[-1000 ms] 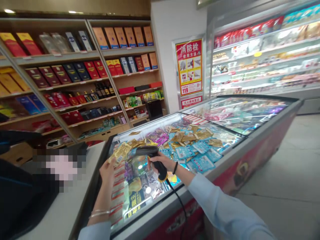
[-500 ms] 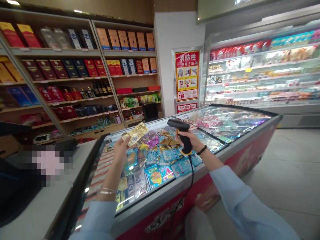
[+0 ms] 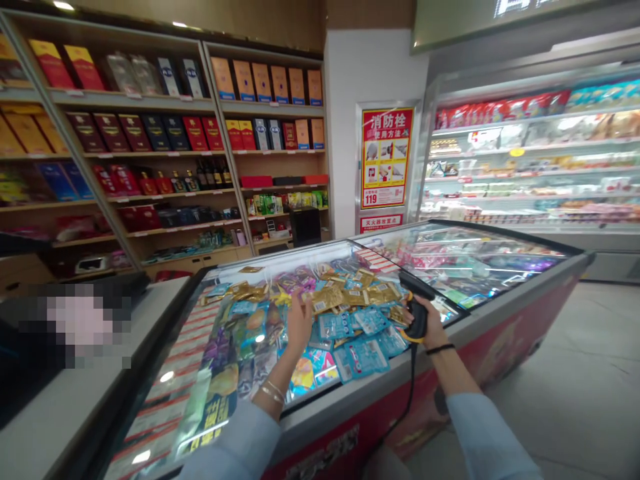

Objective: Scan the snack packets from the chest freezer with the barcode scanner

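Note:
My left hand [image 3: 299,325] is raised over the chest freezer [image 3: 380,393], its fingers up and no packet showing in it. Below and around it lie many blue-and-white packets [image 3: 360,360] and gold foil packets [image 3: 327,300]. My right hand [image 3: 423,321] grips a black corded barcode scanner [image 3: 415,300] with a yellow ring, its head pointing toward the far side. The scanner's black cable [image 3: 411,380] hangs down past the freezer's red front.
A white counter [image 3: 100,360] with a pixelated object [image 3: 80,320] lies at left. Wooden shelves of boxed goods and bottles [image 3: 150,133] line the back wall. A lit display fridge [image 3: 530,153] stands at right, and a tiled floor [image 3: 565,360] runs beside the freezer.
My left hand has dropped lower over the freezer, and the gold packet no longer shows in it. The scanner has moved right with my right hand.

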The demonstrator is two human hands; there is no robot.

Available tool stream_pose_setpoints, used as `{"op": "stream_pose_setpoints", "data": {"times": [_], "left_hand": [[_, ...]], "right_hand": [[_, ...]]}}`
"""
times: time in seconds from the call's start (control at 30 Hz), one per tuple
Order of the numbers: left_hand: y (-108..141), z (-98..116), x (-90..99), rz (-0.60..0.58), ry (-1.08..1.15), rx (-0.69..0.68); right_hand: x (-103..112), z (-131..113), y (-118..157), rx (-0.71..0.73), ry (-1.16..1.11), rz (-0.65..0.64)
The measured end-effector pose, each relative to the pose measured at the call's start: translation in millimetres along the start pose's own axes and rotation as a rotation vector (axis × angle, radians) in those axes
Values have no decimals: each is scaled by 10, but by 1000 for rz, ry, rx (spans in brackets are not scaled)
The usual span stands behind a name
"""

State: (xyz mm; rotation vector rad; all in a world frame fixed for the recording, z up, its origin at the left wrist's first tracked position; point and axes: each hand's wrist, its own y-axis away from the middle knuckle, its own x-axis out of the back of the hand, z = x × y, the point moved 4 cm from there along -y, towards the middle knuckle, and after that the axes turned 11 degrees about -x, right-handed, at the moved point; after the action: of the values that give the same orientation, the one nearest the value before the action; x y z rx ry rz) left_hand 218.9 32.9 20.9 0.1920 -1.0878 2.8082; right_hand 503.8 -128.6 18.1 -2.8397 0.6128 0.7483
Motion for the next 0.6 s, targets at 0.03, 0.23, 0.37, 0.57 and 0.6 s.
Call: {"op": "stream_pose_setpoints", "data": {"times": [0.03,0.23,0.37,0.57,0.6], "left_hand": [[34,14,-32,-37,-76,-105],[225,25,-226,-273,-413,-342],[253,58,-271,-300,-469,-347],[255,104,-268,-328,-501,-374],[256,99,-268,-335,-507,-365]], "right_hand": [[30,64,-12,-9,-10,-3],[43,203,-1,-45,-100,-22],[54,199,37,-49,-120,10],[108,230,37,-90,-104,50],[107,232,37,-101,-99,61]]}}
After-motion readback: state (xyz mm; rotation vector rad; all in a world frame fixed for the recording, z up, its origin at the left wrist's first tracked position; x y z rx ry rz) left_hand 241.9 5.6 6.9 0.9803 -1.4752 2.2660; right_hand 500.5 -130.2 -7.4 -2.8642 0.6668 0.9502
